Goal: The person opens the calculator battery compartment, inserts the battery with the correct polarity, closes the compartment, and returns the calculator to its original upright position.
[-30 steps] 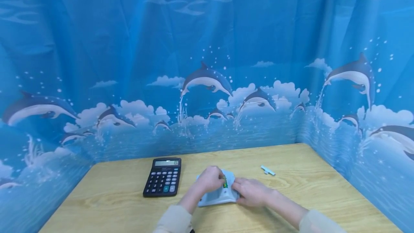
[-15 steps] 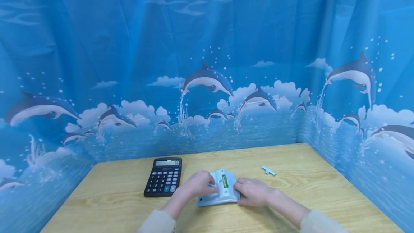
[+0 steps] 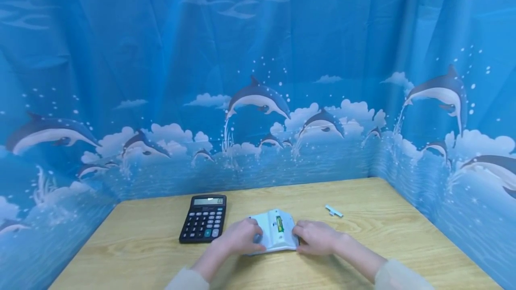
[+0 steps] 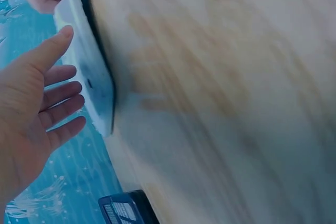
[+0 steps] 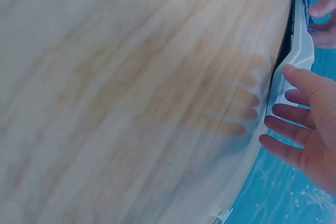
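A pale blue-white calculator [image 3: 266, 225] lies face down on the table, its stepped back upward. In the uncovered slot of its back sits a green battery [image 3: 280, 224]. My left hand [image 3: 242, 236] holds the calculator's left side, fingers over the back and thumb by the near edge. At the opposite side my right hand [image 3: 316, 237] grips the edge with fingertips and thumb. From the right wrist view, the calculator [image 5: 303, 45] shows a dark underside along the table. A small light-blue battery cover [image 3: 333, 211] rests apart, behind the right hand.
To the left stands a black calculator [image 3: 203, 219], face up with digits on its display. Wood-grain tabletop [image 3: 141, 245] surrounds everything. A blue dolphin-print curtain [image 3: 258, 57] closes off the back and sides.
My left hand has drawn back from the battery slot to the calculator's left side, leaving the green battery in view. The right hand stays at the right edge.
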Demonstrator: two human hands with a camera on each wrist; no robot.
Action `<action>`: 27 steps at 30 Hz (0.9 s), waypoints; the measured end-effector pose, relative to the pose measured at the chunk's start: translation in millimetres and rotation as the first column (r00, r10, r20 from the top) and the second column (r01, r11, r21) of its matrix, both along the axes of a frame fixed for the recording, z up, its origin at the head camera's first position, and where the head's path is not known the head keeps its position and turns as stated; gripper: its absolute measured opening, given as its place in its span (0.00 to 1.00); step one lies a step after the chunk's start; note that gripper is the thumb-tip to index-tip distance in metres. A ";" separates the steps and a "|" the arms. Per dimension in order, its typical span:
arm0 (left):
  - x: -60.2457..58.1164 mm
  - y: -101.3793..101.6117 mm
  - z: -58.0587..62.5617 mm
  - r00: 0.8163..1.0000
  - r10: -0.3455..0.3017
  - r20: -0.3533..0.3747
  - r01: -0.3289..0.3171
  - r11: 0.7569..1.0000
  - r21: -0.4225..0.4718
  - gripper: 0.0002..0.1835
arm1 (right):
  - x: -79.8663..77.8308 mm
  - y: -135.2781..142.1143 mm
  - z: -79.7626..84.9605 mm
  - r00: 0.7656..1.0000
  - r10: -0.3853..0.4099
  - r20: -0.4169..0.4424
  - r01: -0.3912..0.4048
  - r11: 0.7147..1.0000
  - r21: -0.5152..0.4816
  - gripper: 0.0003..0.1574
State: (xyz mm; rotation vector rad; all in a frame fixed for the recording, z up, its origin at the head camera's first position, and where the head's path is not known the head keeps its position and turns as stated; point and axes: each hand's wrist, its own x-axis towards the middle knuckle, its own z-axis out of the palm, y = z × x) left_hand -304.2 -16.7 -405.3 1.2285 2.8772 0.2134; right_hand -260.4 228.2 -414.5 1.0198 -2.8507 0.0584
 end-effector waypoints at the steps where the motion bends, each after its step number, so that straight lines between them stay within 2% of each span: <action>1: 0.6 -0.7 -1.2 1.000 -0.010 -0.009 0.010 1.000 -0.001 0.20 | 0.2 0.2 1.0 1.000 -0.004 0.008 0.004 1.000 -0.006 0.20; 8: 3.1 -3.7 -8.9 0.999 -0.026 -0.042 0.026 1.000 -0.001 0.21 | -0.6 4.3 7.0 0.997 -0.046 0.068 0.051 0.997 -0.065 0.22; 15: 3.7 -5.5 -10.9 0.996 -0.054 -0.069 0.054 0.999 0.007 0.19 | -8.3 16.2 10.6 0.993 -0.099 0.065 0.106 0.986 -0.128 0.19; 22: 5.2 -6.5 -11.6 0.994 -0.066 -0.090 0.067 0.998 0.005 0.20 | -15.9 28.1 14.7 0.992 -0.116 0.056 0.124 0.979 -0.163 0.17; 27: 6.7 -7.2 -14.3 0.991 -0.075 -0.109 0.076 0.997 0.003 0.20 | -19.7 39.6 14.0 0.985 -0.161 0.069 0.172 0.964 -0.202 0.17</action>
